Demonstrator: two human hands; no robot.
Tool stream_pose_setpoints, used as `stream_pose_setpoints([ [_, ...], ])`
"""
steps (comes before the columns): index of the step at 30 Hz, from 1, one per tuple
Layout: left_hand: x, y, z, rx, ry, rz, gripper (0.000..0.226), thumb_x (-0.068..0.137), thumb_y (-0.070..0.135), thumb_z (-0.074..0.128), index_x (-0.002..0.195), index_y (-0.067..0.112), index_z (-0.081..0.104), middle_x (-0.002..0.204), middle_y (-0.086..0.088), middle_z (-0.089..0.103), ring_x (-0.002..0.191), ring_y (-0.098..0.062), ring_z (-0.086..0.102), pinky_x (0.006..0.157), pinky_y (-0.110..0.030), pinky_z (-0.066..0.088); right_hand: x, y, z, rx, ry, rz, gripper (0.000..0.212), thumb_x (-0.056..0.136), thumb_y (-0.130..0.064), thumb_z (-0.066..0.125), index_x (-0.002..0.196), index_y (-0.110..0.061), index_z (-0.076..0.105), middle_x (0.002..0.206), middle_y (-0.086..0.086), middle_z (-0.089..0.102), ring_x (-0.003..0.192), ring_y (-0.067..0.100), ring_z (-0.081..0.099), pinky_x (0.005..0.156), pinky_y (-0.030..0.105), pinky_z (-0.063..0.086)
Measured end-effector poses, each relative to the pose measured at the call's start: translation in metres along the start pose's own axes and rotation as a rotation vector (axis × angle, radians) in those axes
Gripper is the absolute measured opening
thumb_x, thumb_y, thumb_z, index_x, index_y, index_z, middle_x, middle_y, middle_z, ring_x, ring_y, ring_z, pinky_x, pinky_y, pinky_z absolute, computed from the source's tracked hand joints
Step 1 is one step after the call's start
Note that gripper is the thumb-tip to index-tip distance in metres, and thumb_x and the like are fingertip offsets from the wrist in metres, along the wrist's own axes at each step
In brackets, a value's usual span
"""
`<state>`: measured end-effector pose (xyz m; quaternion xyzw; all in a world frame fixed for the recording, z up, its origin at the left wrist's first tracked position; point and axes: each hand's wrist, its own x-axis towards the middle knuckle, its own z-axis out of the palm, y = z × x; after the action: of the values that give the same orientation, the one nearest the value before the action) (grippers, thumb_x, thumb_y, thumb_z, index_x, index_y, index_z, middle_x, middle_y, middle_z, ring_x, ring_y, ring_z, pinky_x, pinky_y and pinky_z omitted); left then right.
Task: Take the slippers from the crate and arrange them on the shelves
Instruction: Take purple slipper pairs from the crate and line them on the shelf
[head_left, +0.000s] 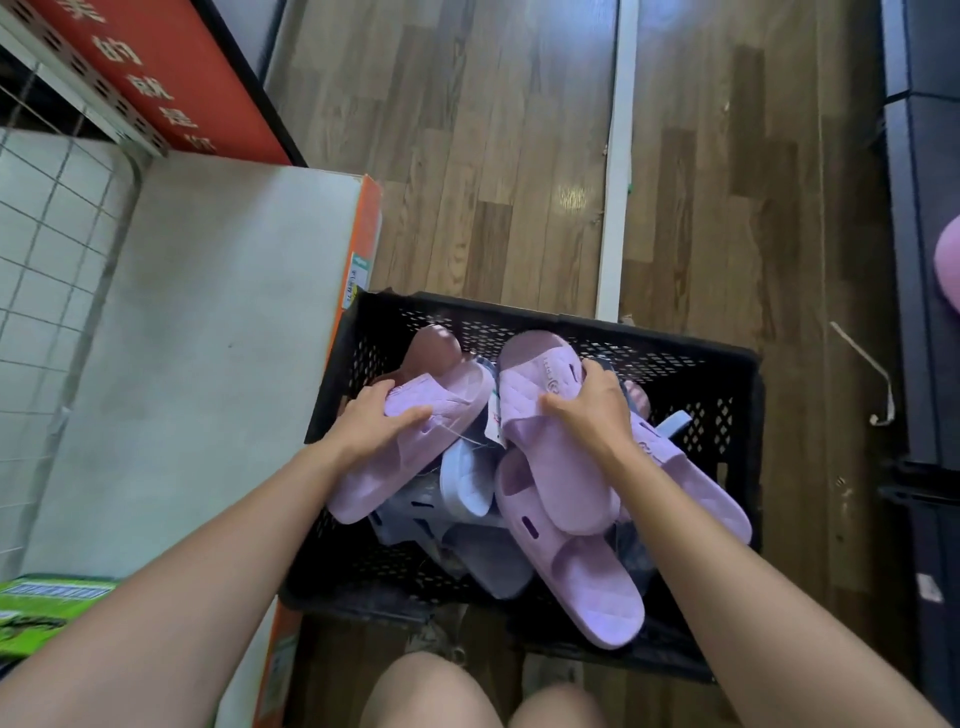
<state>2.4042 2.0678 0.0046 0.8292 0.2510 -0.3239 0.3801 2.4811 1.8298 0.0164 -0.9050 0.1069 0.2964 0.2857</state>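
early stage, as judged: left grip (371, 421) curled round one lilac slipper (410, 452) and right grip (587, 410) curled round a second lilac slipper (540, 452), both over the black crate (571, 325) on the floor (467, 156), which holds further lilac and pale blue slippers (576, 577) in a heap; placement on the white shelf (208, 338) at left not yet done.

Matt foam slippers (550, 457), perforated plastic crate (675, 364)
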Motion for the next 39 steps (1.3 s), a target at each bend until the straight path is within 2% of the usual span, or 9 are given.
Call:
stream_pose_setpoints([
  [3, 0.008, -0.01, -0.003, -0.073, -0.036, -0.039, 0.108, 0.059, 0.085, 0.05, 0.141, 0.016, 0.035, 0.145, -0.001, 0.037, 0.133, -0.022, 0.032, 0.111, -0.036, 0.025, -0.01, 0.003, -0.011, 0.077, 0.021, -0.046, 0.034, 0.073, -0.025, 0.068, 0.099, -0.012, 0.053, 0.105, 0.013, 0.056, 0.078, 0.022, 0.049, 0.051, 0.021, 0.029],
  [5, 0.012, -0.016, -0.002, -0.135, -0.04, -0.088, 0.111, 0.052, 0.087, 0.045, 0.136, 0.015, 0.042, 0.135, 0.001, 0.046, 0.125, -0.018, 0.04, 0.105, -0.032, 0.032, -0.018, 0.008, -0.018, 0.13, 0.028, -0.078, 0.038, 0.066, -0.029, 0.068, 0.099, -0.014, 0.057, 0.099, 0.009, 0.059, 0.081, 0.021, 0.054, 0.054, 0.018, 0.034],
  [9, 0.014, -0.014, 0.0, -0.234, -0.057, -0.14, 0.043, 0.082, 0.055, 0.059, 0.102, 0.017, 0.053, 0.096, 0.004, 0.051, 0.089, -0.008, 0.046, 0.067, -0.008, 0.035, -0.037, 0.02, -0.036, 0.19, 0.055, -0.092, 0.047, 0.055, -0.036, 0.062, 0.099, -0.021, 0.06, 0.094, 0.005, 0.063, 0.09, 0.024, 0.058, 0.073, 0.037, 0.05],
  [13, 0.018, -0.022, -0.004, -0.322, -0.081, -0.182, 0.099, 0.041, 0.077, 0.062, 0.115, 0.013, 0.049, 0.114, -0.003, 0.049, 0.099, -0.015, 0.051, 0.08, -0.028, 0.045, -0.054, 0.035, -0.055, 0.27, 0.082, -0.052, 0.043, 0.071, -0.016, 0.072, 0.112, -0.018, 0.059, 0.099, 0.002, 0.065, 0.09, 0.021, 0.06, 0.078, 0.038, 0.05],
  [18, 0.007, -0.028, -0.009, -0.465, -0.194, -0.226, 0.093, 0.041, 0.063, 0.074, 0.114, 0.01, 0.049, 0.107, -0.003, 0.058, 0.092, -0.016, 0.057, 0.069, -0.03, 0.046, -0.067, 0.053, -0.062, 0.45, 0.107, -0.008, 0.041, 0.072, -0.007, 0.074, 0.105, -0.028, 0.061, 0.1, -0.004, 0.067, 0.092, 0.014, 0.065, 0.081, 0.037, 0.054],
  [22, -0.007, -0.025, -0.014, -0.457, -0.319, -0.147, 0.086, 0.038, 0.06, 0.079, 0.111, 0.018, 0.065, 0.107, -0.003, 0.07, 0.098, -0.018, 0.065, 0.081, -0.03, 0.049, -0.079, 0.053, -0.063, 0.505, 0.091, -0.013, 0.042, 0.073, -0.002, 0.074, 0.1, -0.029, 0.059, 0.095, -0.006, 0.068, 0.082, 0.005, 0.066, 0.068, 0.021, 0.054],
  [27, -0.025, -0.021, -0.009, -0.501, -0.105, -0.103, 0.088, 0.035, 0.057, 0.082, 0.107, 0.011, 0.063, 0.104, -0.008, 0.07, 0.096, -0.019, 0.066, 0.084, -0.033, 0.052, -0.095, 0.044, -0.064, 0.507, 0.064, -0.027, 0.044, 0.074, -0.003, 0.074, 0.107, -0.023, 0.053, 0.093, -0.011, 0.063, 0.073, -0.015, 0.06, 0.056, 0.005, 0.045],
  [34, -0.077, 0.01, -0.017, -0.499, 0.015, -0.09, 0.058, 0.062, 0.038, 0.083, 0.107, 0.014, 0.055, 0.107, -0.003, 0.064, 0.099, -0.019, 0.061, 0.076, -0.029, 0.051, -0.124, 0.021, -0.078, 0.477, 0.034, -0.042, 0.063, 0.072, -0.015, 0.078, 0.127, -0.018, 0.048, 0.117, 0.0, 0.062, 0.106, 0.016, 0.06, 0.086, 0.036, 0.053],
  [39, -0.125, 0.04, -0.043, -0.564, 0.033, -0.042, 0.07, 0.06, 0.044, 0.08, 0.116, 0.013, 0.051, 0.112, -0.003, 0.063, 0.097, -0.017, 0.062, 0.078, -0.03, 0.053, -0.153, -0.005, -0.108, 0.478, 0.047, -0.045, 0.075, 0.072, -0.021, 0.078, 0.136, -0.02, 0.04, 0.131, 0.001, 0.054, 0.118, 0.019, 0.053, 0.095, 0.046, 0.048],
])
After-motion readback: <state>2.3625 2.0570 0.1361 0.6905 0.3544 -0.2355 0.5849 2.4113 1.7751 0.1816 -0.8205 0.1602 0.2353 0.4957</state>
